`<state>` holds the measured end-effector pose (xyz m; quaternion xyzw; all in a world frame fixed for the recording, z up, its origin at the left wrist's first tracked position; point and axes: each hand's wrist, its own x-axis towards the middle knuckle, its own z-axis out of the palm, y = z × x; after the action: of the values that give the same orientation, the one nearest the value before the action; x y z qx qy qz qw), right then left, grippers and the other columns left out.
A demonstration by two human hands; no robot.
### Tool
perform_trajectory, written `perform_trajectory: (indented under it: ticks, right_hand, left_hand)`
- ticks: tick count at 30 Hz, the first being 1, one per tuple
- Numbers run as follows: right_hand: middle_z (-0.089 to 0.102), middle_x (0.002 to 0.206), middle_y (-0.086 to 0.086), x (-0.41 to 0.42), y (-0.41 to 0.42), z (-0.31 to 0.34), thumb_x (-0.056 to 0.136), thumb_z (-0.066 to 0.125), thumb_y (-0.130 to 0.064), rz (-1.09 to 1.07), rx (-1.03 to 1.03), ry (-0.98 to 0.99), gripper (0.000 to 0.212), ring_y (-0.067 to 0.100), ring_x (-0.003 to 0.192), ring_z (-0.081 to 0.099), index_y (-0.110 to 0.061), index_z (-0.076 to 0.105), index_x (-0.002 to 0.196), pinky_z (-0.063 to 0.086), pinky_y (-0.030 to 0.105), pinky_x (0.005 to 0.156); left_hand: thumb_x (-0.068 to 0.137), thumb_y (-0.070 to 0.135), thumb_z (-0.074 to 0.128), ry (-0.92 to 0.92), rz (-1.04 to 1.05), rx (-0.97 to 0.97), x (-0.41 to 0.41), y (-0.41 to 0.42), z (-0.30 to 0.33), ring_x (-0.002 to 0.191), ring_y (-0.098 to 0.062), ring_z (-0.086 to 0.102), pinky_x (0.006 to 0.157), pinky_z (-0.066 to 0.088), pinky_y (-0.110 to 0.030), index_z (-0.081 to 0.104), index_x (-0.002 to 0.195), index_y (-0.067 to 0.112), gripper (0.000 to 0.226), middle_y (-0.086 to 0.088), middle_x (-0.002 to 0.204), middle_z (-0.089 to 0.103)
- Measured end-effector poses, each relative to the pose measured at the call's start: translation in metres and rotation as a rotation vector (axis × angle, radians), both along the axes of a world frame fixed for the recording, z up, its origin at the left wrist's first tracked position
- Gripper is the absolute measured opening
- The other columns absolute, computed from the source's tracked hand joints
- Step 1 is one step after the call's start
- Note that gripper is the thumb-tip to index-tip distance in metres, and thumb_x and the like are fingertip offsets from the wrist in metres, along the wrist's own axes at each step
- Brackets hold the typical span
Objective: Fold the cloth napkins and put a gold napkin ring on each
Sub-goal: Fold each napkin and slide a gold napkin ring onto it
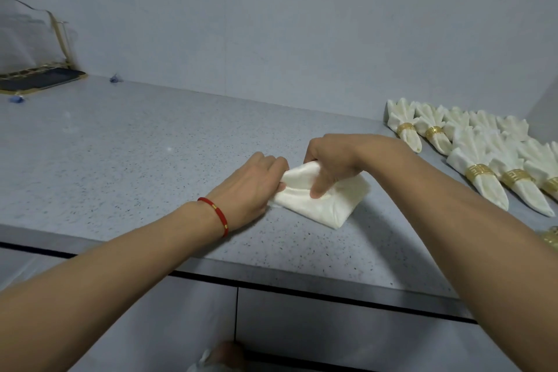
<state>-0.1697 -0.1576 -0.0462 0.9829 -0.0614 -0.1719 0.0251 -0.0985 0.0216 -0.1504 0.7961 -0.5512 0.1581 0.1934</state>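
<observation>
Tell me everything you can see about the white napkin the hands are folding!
The napkin is cream-white cloth with a soft sheen, folded into a small, roughly diamond-shaped packet. It lies flat on the speckled grey counter, one corner pointing toward the front edge. The left hand holds its left corner, while the right hand curls over the top, thumb pressing near the middle. A shallow crease runs across it. No gold ring is on it yet.

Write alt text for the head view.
Both hands fold a white napkin on a grey speckled counter: left hand holds its left edge, right hand pinches the top fold. Finished napkins with gold rings lie at right.
</observation>
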Motion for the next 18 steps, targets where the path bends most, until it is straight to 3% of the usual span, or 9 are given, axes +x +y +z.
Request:
perform_trajectory:
  ticks: [2, 4, 6, 8, 11, 13, 15, 18]
  right_hand:
    - [0.067, 0.084, -0.008, -0.015, 0.011, 0.008, 0.079, 0.082, -0.038, 0.079, -0.108, -0.118, 0.020, 0.017, 0.082, 0.067, -0.029, 0.068, 0.090, 0.058, 0.038, 0.075]
    - [0.052, 0.075, -0.008, -0.030, 0.023, 0.013, 0.084, 0.072, -0.036, 0.205, -0.332, -0.208, 0.015, 0.018, 0.073, 0.058, -0.029, 0.059, 0.089, 0.045, 0.033, 0.062]
    - [0.043, 0.072, -0.007, -0.046, 0.032, 0.011, 0.091, 0.061, -0.028, 0.336, -0.549, -0.292, 0.012, 0.021, 0.066, 0.047, -0.024, 0.051, 0.088, 0.034, 0.032, 0.059]
    - [0.040, 0.071, -0.004, -0.062, 0.037, 0.002, 0.096, 0.054, -0.018, 0.419, -0.649, -0.359, 0.012, 0.023, 0.061, 0.040, -0.019, 0.045, 0.089, 0.030, 0.033, 0.057]
    - [0.037, 0.057, -0.004, -0.084, 0.040, -0.022, 0.091, 0.067, -0.012, 0.450, -0.660, -0.405, 0.029, 0.019, 0.044, 0.021, -0.016, 0.040, 0.080, 0.021, 0.031, 0.048]
    - [0.034, 0.047, -0.005, -0.094, 0.036, -0.040, 0.074, 0.085, -0.016, 0.427, -0.635, -0.424, 0.048, 0.016, 0.039, 0.004, -0.018, 0.037, 0.069, 0.006, 0.027, 0.045]
    - [0.027, 0.046, -0.005, -0.093, 0.026, -0.058, 0.063, 0.091, -0.016, 0.415, -0.591, -0.465, 0.054, 0.014, 0.042, -0.005, -0.018, 0.037, 0.065, -0.003, 0.024, 0.049]
    - [0.046, 0.055, -0.002, -0.098, 0.030, -0.069, 0.076, 0.080, -0.016, 0.395, -0.522, -0.441, 0.034, 0.015, 0.040, 0.013, -0.018, 0.046, 0.075, 0.005, 0.025, 0.047]
  left_hand:
    - [0.100, 0.026, 0.044, -0.051, 0.006, -0.036, -0.003, 0.002, 0.004, 0.084, -0.019, 0.041, 0.068, 0.044, -0.040, 0.053, 0.109, 0.010, 0.020, -0.006, 0.097, 0.055]
    - [0.100, 0.023, 0.051, -0.148, -0.018, -0.043, -0.008, 0.003, 0.010, 0.081, -0.021, 0.046, 0.063, 0.043, -0.037, 0.057, 0.110, 0.009, 0.018, -0.007, 0.094, 0.056]
    - [0.092, 0.010, 0.065, -0.253, -0.043, -0.037, -0.016, 0.006, 0.013, 0.074, -0.022, 0.048, 0.058, 0.037, -0.033, 0.059, 0.100, 0.007, 0.010, -0.008, 0.086, 0.056]
    - [0.084, 0.002, 0.071, -0.291, -0.057, -0.030, -0.027, 0.007, 0.013, 0.067, -0.020, 0.045, 0.055, 0.037, -0.032, 0.057, 0.090, 0.010, 0.018, -0.005, 0.080, 0.052]
    - [0.084, 0.008, 0.070, -0.283, -0.079, 0.004, -0.038, 0.009, 0.005, 0.069, -0.015, 0.042, 0.058, 0.043, -0.031, 0.058, 0.093, 0.015, 0.017, 0.001, 0.083, 0.052]
    - [0.087, 0.014, 0.070, -0.217, -0.133, 0.029, -0.038, 0.012, -0.001, 0.072, -0.012, 0.044, 0.061, 0.044, -0.029, 0.061, 0.097, 0.019, 0.014, 0.005, 0.088, 0.054]
    - [0.092, 0.025, 0.070, -0.046, -0.173, 0.037, -0.033, 0.020, -0.002, 0.080, -0.005, 0.047, 0.068, 0.043, -0.021, 0.063, 0.104, 0.026, 0.014, 0.012, 0.094, 0.055]
    - [0.091, 0.037, 0.071, 0.164, -0.152, 0.046, -0.025, 0.036, 0.003, 0.088, 0.005, 0.051, 0.074, 0.040, -0.010, 0.060, 0.112, 0.034, 0.024, 0.022, 0.099, 0.057]
